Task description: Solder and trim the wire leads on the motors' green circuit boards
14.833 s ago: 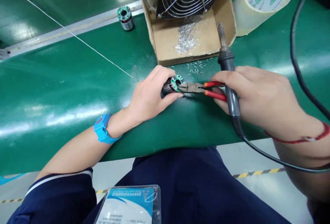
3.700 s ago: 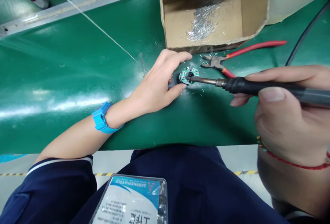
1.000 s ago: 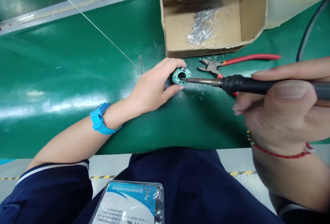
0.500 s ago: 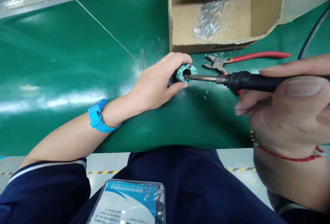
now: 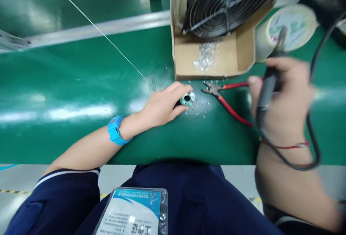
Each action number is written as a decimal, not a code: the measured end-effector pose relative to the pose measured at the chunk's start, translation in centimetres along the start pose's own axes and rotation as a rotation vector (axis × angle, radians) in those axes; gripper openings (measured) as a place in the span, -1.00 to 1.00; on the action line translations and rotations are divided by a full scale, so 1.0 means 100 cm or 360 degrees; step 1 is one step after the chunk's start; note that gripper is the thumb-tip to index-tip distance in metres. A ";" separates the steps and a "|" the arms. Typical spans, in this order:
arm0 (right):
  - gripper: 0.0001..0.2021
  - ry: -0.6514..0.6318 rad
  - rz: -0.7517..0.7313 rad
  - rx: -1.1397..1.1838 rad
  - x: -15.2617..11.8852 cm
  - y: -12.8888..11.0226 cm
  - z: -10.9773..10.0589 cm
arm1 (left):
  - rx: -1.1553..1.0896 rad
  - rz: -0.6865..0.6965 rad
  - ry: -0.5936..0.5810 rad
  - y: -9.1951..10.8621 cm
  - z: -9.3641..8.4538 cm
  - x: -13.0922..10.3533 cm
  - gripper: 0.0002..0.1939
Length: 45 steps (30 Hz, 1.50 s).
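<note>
My left hand (image 5: 164,106) rests on the green table, its thumb and fingers closed around a small round part with a green circuit board (image 5: 191,99) on its face. My right hand (image 5: 286,98), blurred by motion, grips the black handle of a soldering iron (image 5: 266,94). The iron's tip points up and away, over a roll of clear tape. Between the hands lie cutting pliers (image 5: 213,89) with red handles, spread apart. A thin wire of solder (image 5: 101,32) runs from the upper left down to the table behind my left hand.
A cardboard box (image 5: 205,76) holds cut metal leads (image 5: 207,56) and a black fan (image 5: 221,8). The tape roll (image 5: 261,42) stands right of it. A black cable (image 5: 312,130) loops around my right hand. Tiny clippings are scattered near the pliers.
The soldering iron has left the circuit board; my right hand has turned it upward and moved it back toward the tape roll. The camera view has shifted, showing more of the fan and far side.
</note>
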State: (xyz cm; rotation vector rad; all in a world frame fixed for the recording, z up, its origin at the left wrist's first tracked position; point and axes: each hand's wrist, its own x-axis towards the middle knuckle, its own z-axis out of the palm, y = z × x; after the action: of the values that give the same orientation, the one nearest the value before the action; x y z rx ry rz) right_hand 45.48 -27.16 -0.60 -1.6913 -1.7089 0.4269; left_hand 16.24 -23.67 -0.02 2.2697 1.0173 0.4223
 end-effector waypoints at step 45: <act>-0.61 0.0228 -0.0216 0.0746 -0.021 -0.064 0.014 | -0.0484 -0.0423 0.0083 0.005 -0.023 -0.017 -0.56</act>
State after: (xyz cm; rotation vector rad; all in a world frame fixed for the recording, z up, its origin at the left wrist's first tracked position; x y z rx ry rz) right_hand 39.65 -29.54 2.14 -1.2307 -1.4679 0.5764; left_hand 14.28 -24.28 2.04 1.8355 1.1756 0.4879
